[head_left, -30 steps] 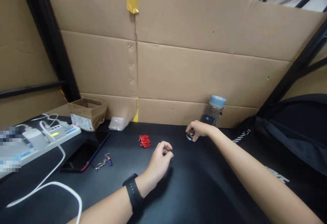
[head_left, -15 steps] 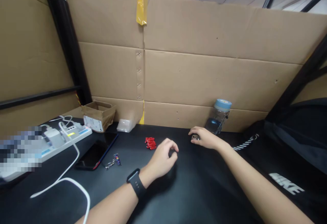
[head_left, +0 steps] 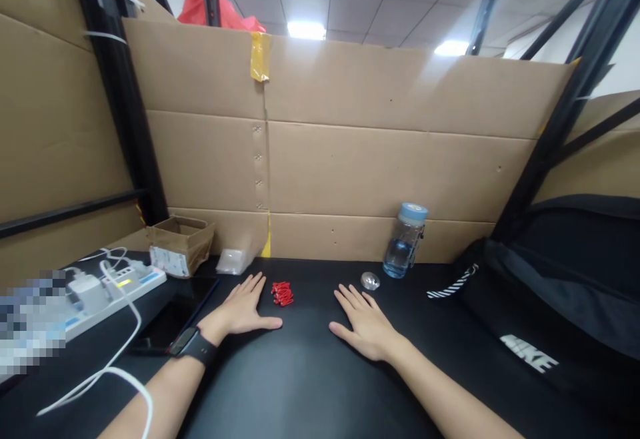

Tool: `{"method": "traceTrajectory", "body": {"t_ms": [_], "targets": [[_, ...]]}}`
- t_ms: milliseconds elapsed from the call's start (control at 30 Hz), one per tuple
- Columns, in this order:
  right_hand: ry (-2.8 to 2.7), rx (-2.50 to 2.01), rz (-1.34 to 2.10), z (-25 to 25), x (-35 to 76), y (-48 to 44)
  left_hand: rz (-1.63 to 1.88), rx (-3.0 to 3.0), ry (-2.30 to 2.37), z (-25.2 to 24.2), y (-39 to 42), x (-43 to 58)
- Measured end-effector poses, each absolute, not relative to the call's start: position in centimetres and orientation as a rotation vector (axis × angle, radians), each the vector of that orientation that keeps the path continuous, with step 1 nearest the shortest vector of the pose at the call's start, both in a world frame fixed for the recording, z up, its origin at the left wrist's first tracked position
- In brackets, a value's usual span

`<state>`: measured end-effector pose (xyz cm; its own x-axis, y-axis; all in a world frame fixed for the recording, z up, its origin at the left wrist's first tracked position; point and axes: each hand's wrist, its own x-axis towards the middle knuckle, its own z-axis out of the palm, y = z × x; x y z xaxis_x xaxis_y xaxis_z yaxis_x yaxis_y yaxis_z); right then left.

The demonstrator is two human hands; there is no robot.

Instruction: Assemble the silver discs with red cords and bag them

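Note:
My left hand (head_left: 243, 309) lies flat and open on the black table (head_left: 310, 372), palm down, with a black watch on its wrist. A small pile of red pieces (head_left: 281, 293) sits just right of its fingertips. My right hand (head_left: 365, 322) also rests flat with fingers spread and holds nothing. A small round clear object (head_left: 370, 281) lies on the table just beyond its fingertips, untouched. A clear water bottle with a blue cap (head_left: 405, 242) stands behind that, against the cardboard wall.
At the left are a white power strip (head_left: 107, 285) with white cables, a dark phone (head_left: 173, 315), a small open cardboard box (head_left: 181, 244) and a clear plastic bag (head_left: 233, 260). A black bag (head_left: 560, 292) fills the right side. Cardboard walls (head_left: 380, 165) close off the back.
My right hand let go of the small round object and drew back. Both hands, curled before, now lie flat and open on the table, the left moved leftward. The view tilted up.

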<state>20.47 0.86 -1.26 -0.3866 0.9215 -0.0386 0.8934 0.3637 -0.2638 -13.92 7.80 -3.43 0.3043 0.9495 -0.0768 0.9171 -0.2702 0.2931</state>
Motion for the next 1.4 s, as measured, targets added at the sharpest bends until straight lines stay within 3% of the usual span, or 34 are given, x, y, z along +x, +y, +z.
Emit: {"method": "traceTrajectory", "body": {"t_ms": [633,867,1033,1233,1400], "targets": [[-2.483,-1.692,0.404,-0.9,20.4,0.3,0.069,2.249,1.712,-2.6,7.2,-13.4],[-2.164,-1.981,0.03,-1.9,22.4,1.6,0.037,2.247,1.721,-2.4,7.1,-13.2],[-2.21,-2.059,0.158,-2.1,22.8,1.0,0.015,2.251,1.735,-2.3,7.2,-13.1],[-2.469,-1.747,0.329,-1.5,20.7,-1.4,0.019,2.256,1.728,-2.5,7.4,-13.2],[-2.327,-1.788,0.037,-1.3,21.3,-0.3,0.043,2.257,1.728,-2.8,7.6,-13.4]]}}
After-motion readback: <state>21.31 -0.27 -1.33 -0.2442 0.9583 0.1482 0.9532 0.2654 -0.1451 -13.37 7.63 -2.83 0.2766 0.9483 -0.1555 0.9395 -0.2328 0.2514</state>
